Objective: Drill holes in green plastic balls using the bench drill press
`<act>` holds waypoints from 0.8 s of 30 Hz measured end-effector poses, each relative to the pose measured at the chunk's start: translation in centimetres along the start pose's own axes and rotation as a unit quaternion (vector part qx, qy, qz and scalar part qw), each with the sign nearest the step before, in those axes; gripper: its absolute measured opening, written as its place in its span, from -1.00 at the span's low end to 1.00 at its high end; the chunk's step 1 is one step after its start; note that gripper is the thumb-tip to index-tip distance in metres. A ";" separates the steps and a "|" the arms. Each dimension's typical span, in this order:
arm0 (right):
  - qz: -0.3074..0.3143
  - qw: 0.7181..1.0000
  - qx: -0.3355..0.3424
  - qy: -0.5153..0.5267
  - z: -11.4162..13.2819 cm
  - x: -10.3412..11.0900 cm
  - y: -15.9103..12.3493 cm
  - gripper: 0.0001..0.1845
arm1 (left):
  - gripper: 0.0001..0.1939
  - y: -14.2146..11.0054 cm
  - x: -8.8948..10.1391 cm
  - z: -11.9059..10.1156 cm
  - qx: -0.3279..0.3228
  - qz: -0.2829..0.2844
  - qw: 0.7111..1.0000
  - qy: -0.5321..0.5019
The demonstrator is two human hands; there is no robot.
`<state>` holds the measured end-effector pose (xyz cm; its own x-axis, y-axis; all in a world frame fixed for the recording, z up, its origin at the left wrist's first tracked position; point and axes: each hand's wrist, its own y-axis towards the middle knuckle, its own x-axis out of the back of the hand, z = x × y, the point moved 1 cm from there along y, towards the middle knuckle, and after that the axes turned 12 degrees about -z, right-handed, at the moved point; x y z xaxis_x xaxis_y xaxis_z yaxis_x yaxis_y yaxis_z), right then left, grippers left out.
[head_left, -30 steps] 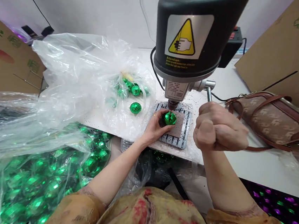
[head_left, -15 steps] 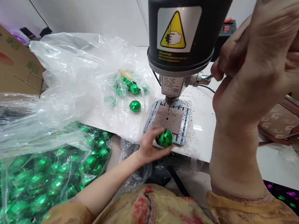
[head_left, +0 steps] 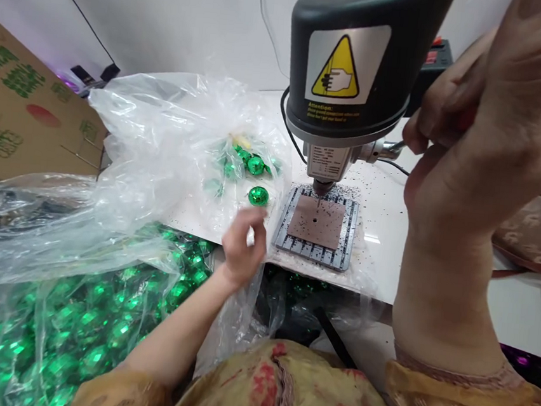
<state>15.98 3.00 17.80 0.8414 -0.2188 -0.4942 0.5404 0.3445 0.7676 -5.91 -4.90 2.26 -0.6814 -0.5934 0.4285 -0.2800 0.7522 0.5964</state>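
Observation:
My left hand (head_left: pixel 244 245) is curled, thumb and fingers forming a ring with no ball visible between them. Its fingertips are just in front of a shiny green faceted ball (head_left: pixel 258 196) on the table; whether they touch it I cannot tell. High on the right, my right hand (head_left: pixel 495 103) wraps round the feed handle (head_left: pixel 391 150) of a small bench drill press (head_left: pixel 341 63). Under the drill bit lies a brown square pad (head_left: pixel 315 222) with a hole, on a slotted metal base (head_left: pixel 319 256) strewn with dark shavings.
More green balls (head_left: pixel 255 165) lie at the clear plastic bag (head_left: pixel 164 116) behind. A large heap of green balls (head_left: pixel 96 320) fills plastic at lower left. A cardboard box (head_left: pixel 36 104) stands far left, a patterned bag (head_left: pixel 536 222) at right. A black strap (head_left: pixel 334 337) hangs below the table edge.
The green ball that my left hand held over the base's front edge is out of that hand and out of sight. The hand has moved left towards another ball. My right hand stays on the handle.

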 end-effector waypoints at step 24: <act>-0.018 1.000 -0.015 -0.014 2.1 -0.4 -0.3 -0.53 | -0.50 1.5 -8.2 -0.6 0.239 0.122 0.928 -0.260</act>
<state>15.46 1.09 18.66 0.8216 -0.2572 -0.5087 0.5700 0.3631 0.7371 -0.32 0.92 0.01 -0.9630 -0.2643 0.0526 -0.2580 0.9606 0.1032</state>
